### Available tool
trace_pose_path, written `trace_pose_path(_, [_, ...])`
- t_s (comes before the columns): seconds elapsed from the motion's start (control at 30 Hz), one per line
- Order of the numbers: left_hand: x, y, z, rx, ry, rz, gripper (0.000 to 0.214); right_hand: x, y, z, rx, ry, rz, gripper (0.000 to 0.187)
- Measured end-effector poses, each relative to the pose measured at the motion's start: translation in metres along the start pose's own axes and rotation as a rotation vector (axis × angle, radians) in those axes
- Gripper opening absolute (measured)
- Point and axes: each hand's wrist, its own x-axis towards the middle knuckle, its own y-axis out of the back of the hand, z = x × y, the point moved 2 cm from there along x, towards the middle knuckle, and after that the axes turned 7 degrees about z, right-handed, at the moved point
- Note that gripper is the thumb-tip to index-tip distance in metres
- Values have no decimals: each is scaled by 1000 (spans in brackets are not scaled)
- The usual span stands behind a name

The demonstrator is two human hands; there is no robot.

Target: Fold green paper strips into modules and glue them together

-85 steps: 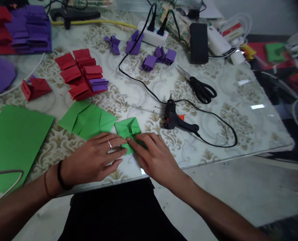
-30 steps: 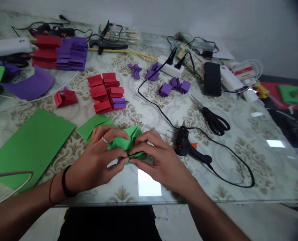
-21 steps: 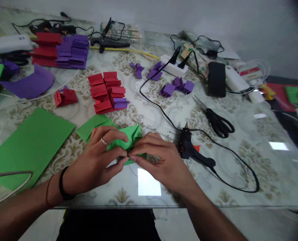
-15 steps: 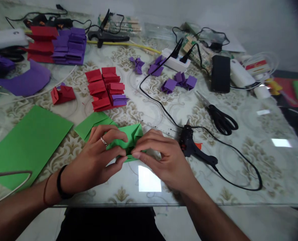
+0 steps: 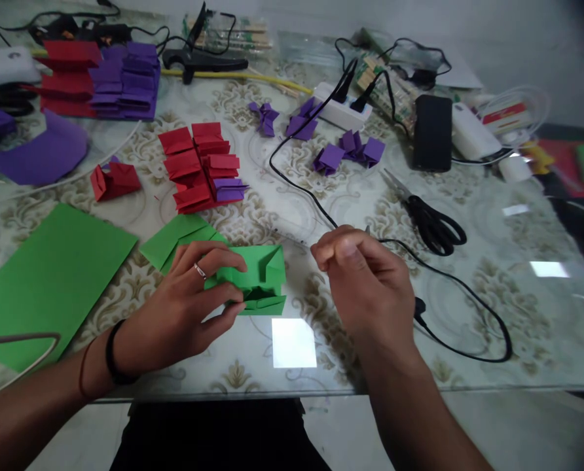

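My left hand [image 5: 194, 297], a ring on one finger, grips the left part of a folded green paper piece [image 5: 271, 267] lying on the table. A raised flap and an open slot show at the piece's right side. To the right, apart from the paper, my right hand [image 5: 368, 275] is raised with thumb and fingers pinched together. Anything between those fingertips is hidden. Behind that hand, a black glue gun [image 5: 420, 306] is mostly covered, with its cord showing. Another folded green paper [image 5: 177, 237] lies just beyond my left hand.
A flat green sheet [image 5: 51, 281] lies at left. Red folded pieces [image 5: 186, 167] and purple folded pieces [image 5: 328, 159] lie farther back. Black-handled scissors [image 5: 432, 226] rest at right. A cord runs from the white power strip [image 5: 341, 108] across the table.
My right hand has let go of the green folded paper and moved right and up, now covering most of the glue gun. My left hand stays on the paper.
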Motion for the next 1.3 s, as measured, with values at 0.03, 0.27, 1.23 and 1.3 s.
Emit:
trace_pose_path(0.03, [0, 0, 0, -3, 0, -6, 13, 0, 0, 1, -8, 5, 19, 19])
trace_pose_path(0.27, [0, 3, -4, -99, -2, -85, 19, 3, 1, 6, -19, 45, 138, 21])
trace_pose_path(1.23, [-3, -8, -19, 79, -15, -93, 11, -8, -22, -4, -556, 206, -571, 4])
trace_pose_path(1.3, [-3, -7, -19, 82, -20, -100, 10, -10, -25, -1, -561, 203, -582, 5])
